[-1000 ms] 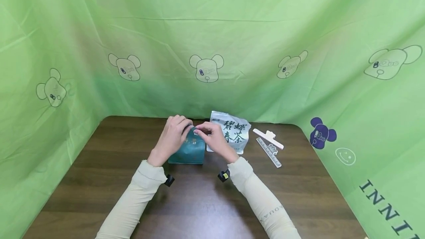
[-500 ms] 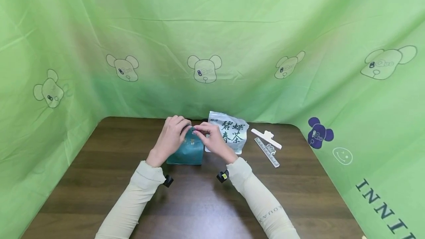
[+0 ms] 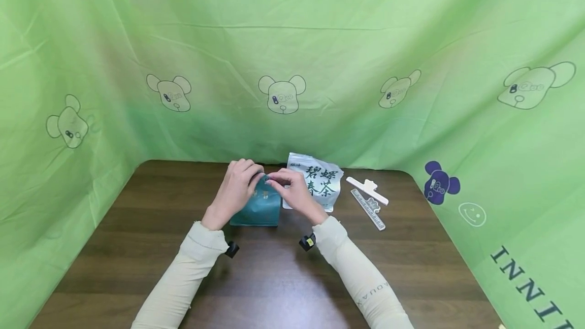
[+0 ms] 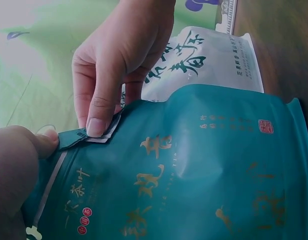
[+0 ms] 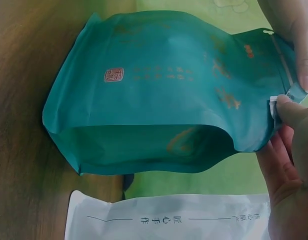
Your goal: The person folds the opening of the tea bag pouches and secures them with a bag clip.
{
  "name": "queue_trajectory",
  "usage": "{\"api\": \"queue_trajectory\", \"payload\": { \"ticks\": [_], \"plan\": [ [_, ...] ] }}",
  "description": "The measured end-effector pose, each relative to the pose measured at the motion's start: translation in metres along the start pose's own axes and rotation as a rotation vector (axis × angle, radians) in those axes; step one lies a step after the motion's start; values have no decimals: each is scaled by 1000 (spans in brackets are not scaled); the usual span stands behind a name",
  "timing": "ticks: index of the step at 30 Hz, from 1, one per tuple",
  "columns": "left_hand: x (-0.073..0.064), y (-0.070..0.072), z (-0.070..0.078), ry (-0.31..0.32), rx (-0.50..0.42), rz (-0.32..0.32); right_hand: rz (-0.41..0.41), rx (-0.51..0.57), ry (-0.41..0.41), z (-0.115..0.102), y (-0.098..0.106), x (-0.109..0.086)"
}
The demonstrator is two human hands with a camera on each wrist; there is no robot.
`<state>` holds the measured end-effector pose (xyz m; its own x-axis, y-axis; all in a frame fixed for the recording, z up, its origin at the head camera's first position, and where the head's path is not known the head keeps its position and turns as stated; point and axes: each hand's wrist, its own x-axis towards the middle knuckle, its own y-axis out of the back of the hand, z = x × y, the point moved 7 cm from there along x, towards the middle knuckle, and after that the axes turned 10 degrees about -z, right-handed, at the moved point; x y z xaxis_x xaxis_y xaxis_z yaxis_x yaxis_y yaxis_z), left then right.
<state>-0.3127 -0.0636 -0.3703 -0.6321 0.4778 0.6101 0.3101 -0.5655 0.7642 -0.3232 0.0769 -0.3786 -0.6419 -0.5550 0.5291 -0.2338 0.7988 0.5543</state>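
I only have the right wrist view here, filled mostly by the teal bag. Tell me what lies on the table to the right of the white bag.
Observer: The head view shows two white clips there, a far clip and a near clip, lying on the table.

Operator: Good. I have the teal bag covered, but only small lettering on the white bag. Describe its front.

Observer: In the head view, its front bears large dark characters, and the right hand hides part of the left side.
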Motion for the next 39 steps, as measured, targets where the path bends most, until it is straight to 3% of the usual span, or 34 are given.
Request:
{"api": "queue_trajectory", "payload": {
  "ticks": [5, 15, 24, 30, 39],
  "plan": [
    [0, 1, 0, 11, -12, -4, 7, -11, 2, -2, 0, 0],
    [-2, 4, 3, -2, -24, 32, 32, 18, 105, -10, 0, 6],
    [-1, 4, 3, -3, -39, 63, 70, -37, 181, -13, 1, 8],
    [1, 5, 2, -5, -40, 79, 72, -54, 167, -12, 2, 11],
    [-1, 2, 0, 5, -46, 48, 52, 40, 67, 3, -3, 6]
  ]
}}
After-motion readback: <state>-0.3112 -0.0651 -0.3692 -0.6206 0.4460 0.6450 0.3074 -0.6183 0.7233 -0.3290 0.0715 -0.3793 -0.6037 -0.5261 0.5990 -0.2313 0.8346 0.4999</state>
